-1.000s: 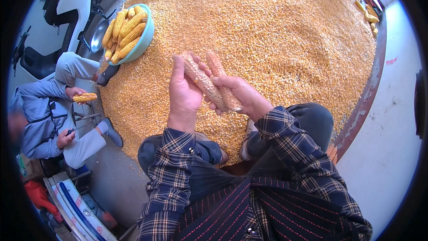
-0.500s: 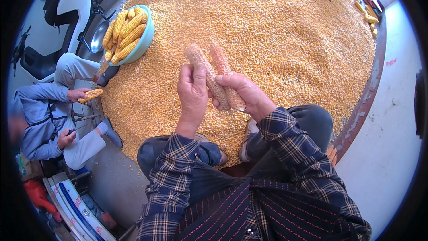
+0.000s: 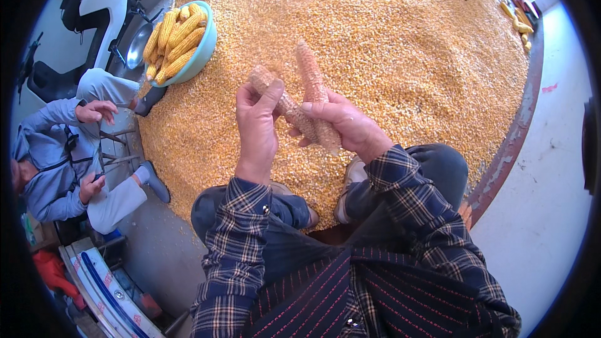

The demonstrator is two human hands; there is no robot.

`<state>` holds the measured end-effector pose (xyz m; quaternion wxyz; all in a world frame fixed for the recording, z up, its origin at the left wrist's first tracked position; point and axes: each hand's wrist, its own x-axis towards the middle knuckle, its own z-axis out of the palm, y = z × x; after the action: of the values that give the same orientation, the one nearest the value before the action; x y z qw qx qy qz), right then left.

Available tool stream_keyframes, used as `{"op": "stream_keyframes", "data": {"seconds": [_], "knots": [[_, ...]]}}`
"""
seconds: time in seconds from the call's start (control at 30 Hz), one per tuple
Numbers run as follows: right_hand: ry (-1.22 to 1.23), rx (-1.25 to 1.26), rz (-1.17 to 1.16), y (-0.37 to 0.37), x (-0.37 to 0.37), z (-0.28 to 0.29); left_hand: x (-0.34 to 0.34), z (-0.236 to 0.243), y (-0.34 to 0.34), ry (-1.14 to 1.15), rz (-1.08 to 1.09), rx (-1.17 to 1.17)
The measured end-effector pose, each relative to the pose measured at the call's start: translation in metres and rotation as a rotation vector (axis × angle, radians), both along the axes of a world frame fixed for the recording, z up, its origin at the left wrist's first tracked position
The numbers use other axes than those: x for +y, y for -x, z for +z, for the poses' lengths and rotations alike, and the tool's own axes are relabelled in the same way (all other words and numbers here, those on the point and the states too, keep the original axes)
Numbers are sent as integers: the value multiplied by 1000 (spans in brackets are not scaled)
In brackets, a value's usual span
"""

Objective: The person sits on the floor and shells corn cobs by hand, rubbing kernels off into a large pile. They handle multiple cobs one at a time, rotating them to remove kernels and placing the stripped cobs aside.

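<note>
Above the loose corn kernels [image 3: 400, 56], right between the person's knees, here are two mostly stripped corncobs, both in hand! The left hand [image 3: 258, 126] is clasped on the left corncob [image 3: 293, 114], thumb pressed on top near its far end, fingers curled at its side. The right hand [image 3: 350, 124] grips the right corncob [image 3: 310, 74], thumb laid across its middle, with fingertips showing beneath, just left of the near ends.

And look at the axes: the left corncob slants from far left down toward the right palm, while the right corncob points almost straight away from the body. They meet at the near ends and spread apart at the far ones, a narrow V. So the left hand is nearer the left corncob's far end; the right hand sits closest to where the two touch.
</note>
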<state>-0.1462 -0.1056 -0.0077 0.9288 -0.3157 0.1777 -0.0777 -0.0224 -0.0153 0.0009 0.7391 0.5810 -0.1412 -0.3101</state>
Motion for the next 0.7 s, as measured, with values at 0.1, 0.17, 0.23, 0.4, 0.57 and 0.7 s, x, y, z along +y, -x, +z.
{"op": "stream_keyframes", "data": {"seconds": [0.1,0.17,0.23,0.4,0.57,0.7], "knots": [[31,-1,75,3,-4,-1,2,4,1,11,-163,149],[-79,-35,65,4,-7,-3,-1,16,3,26,-172,264],[-143,-43,29,6,-9,-8,-3,15,5,-16,-249,232],[-232,18,-66,1,-5,-7,1,10,4,-10,-310,185],[-12,68,-215,0,-4,-6,-9,9,25,-88,-245,-125],[-20,100,-265,-4,-1,-10,-2,0,17,-152,-237,-177]]}}
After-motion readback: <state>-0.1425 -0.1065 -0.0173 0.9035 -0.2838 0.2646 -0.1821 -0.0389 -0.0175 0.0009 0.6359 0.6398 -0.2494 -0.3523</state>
